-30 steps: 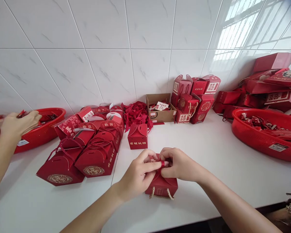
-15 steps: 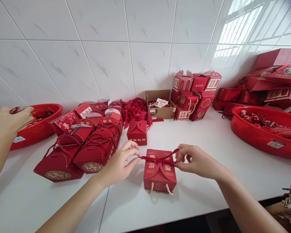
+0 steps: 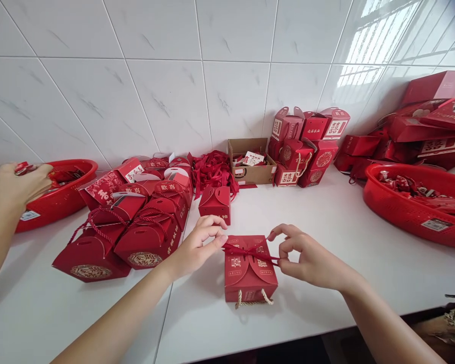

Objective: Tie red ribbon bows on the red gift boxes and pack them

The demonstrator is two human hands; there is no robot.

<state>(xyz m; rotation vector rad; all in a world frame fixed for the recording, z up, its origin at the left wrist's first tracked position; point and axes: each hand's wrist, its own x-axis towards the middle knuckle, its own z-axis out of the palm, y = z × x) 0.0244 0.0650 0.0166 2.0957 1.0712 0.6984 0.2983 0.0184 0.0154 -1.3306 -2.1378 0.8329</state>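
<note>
A small red gift box (image 3: 250, 275) with gold print and a rope handle stands on the white counter (image 3: 326, 242) in front of me. A thin red ribbon (image 3: 250, 251) runs across its closed top flaps. My left hand (image 3: 197, 245) pinches the ribbon's left end beside the box. My right hand (image 3: 307, 258) pinches the right end, with the other fingers raised. Both hands sit level with the box top, one on each side.
Another person's hand (image 3: 17, 184) holds something small over a red basket (image 3: 64, 194) at the left. Finished red boxes (image 3: 136, 222) lie left of me, one small box (image 3: 215, 203) behind. A ribbon pile (image 3: 212, 172), cardboard box (image 3: 250, 174), stacked boxes (image 3: 307, 146) and a second basket (image 3: 413, 212) fill the back and right.
My hands went from working together over the box top to pulling the ribbon ends apart sideways; now they sit closer to the box. The other person's hand stayed over the left basket.
</note>
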